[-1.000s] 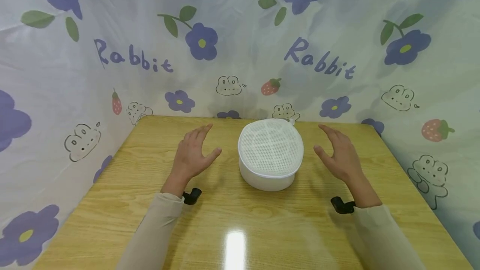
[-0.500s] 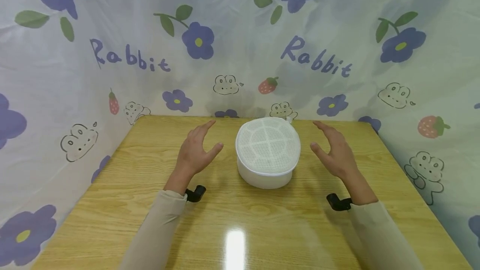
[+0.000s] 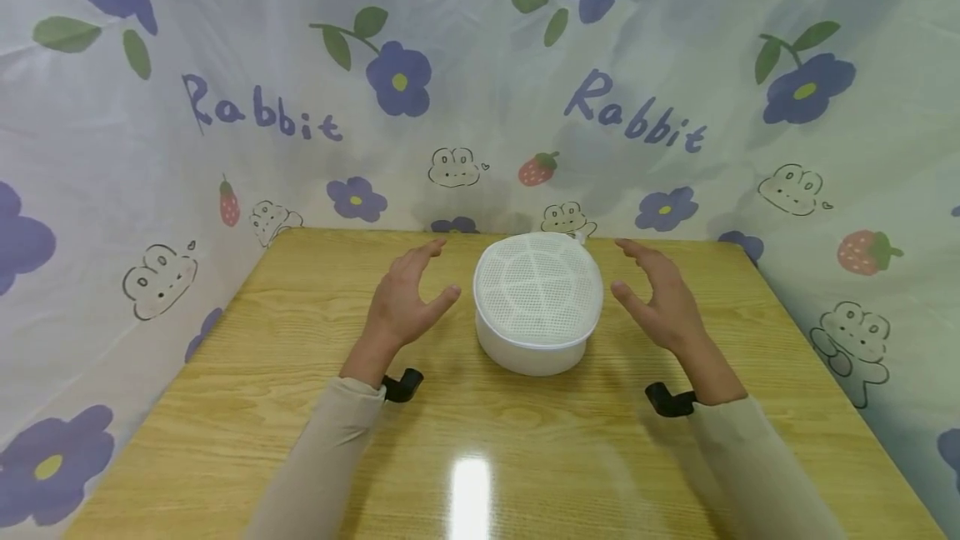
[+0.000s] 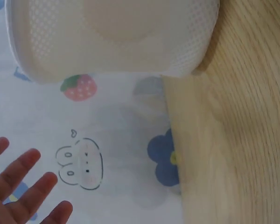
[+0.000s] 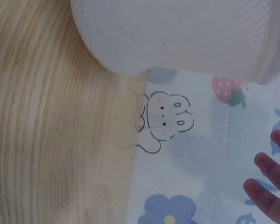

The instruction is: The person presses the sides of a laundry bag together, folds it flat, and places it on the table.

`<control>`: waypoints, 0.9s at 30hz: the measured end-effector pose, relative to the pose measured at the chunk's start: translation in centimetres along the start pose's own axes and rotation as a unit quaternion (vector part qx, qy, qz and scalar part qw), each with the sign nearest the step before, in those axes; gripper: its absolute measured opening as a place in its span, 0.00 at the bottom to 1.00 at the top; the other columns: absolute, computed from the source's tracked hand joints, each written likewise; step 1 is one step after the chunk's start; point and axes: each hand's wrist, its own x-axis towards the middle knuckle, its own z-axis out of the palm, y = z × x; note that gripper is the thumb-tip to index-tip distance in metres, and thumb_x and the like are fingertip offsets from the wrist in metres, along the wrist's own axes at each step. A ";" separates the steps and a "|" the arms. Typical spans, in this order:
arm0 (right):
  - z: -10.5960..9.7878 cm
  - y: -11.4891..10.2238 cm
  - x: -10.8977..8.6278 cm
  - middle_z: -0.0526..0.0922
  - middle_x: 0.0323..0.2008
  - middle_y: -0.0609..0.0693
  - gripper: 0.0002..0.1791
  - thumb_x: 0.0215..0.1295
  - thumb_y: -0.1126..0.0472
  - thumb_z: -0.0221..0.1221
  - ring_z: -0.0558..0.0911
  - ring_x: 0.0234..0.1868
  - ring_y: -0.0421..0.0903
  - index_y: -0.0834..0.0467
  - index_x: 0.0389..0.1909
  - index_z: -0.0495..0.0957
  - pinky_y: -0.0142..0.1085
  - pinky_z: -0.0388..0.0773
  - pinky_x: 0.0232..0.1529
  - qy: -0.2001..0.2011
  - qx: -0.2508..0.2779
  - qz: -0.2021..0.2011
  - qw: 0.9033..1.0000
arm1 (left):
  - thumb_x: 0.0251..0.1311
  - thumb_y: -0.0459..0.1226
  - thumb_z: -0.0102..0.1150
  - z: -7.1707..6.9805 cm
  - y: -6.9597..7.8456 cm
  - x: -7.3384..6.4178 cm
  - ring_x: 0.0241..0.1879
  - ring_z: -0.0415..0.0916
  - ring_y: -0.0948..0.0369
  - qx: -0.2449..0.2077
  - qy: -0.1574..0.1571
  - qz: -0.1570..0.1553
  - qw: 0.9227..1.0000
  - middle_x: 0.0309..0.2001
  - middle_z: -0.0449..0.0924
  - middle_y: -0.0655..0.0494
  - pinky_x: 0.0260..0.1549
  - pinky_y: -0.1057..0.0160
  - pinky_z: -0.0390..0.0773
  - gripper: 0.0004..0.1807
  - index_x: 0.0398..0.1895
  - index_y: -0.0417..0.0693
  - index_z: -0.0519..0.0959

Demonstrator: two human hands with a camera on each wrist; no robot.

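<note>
The left hand (image 3: 401,303) and right hand (image 3: 667,307) have moved inward, nearer the white mesh-topped container (image 3: 537,298).

- Head view bright; white glare (image 3: 471,497) on the table (image 3: 570,457) at lower centre.
- Faint shadows on the curtain (image 3: 870,2), upper right.
- Wrist views dimmer; basket (image 4: 126,51) hazy at top.

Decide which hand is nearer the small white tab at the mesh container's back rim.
Right. The right hand is right of the tab; the left hand is left of the whole container.
</note>
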 end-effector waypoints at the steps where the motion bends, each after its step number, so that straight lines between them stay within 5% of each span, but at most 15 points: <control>1: 0.1 -0.1 0.0 0.70 0.66 0.59 0.32 0.65 0.52 0.56 0.70 0.61 0.62 0.55 0.69 0.65 0.62 0.64 0.58 0.000 0.004 0.001 1.000 | 0.56 0.57 0.55 0.1 0.1 0.0 0.61 0.69 0.49 -0.002 -0.002 -0.001 1.000 0.61 0.73 0.51 0.52 0.41 0.73 0.39 0.72 0.60 0.61; 15: 1.8 -0.9 0.1 0.74 0.59 0.62 0.32 0.66 0.53 0.56 0.77 0.54 0.61 0.51 0.70 0.62 0.58 0.76 0.46 -0.039 0.036 0.052 0.997 | 0.58 0.55 0.57 2.1 1.6 0.4 0.46 0.81 0.55 -0.070 -0.052 -0.057 0.995 0.56 0.75 0.56 0.37 0.53 0.80 0.37 0.71 0.72 0.58; 27: 2.8 -1.3 0.2 0.77 0.55 0.65 0.32 0.66 0.54 0.56 0.81 0.47 0.61 0.51 0.70 0.62 0.57 0.79 0.43 -0.044 0.077 0.063 0.994 | 0.60 0.50 0.59 3.7 2.6 0.6 0.40 0.79 0.54 -0.164 -0.073 -0.070 0.981 0.61 0.70 0.51 0.34 0.60 0.82 0.36 0.72 0.64 0.60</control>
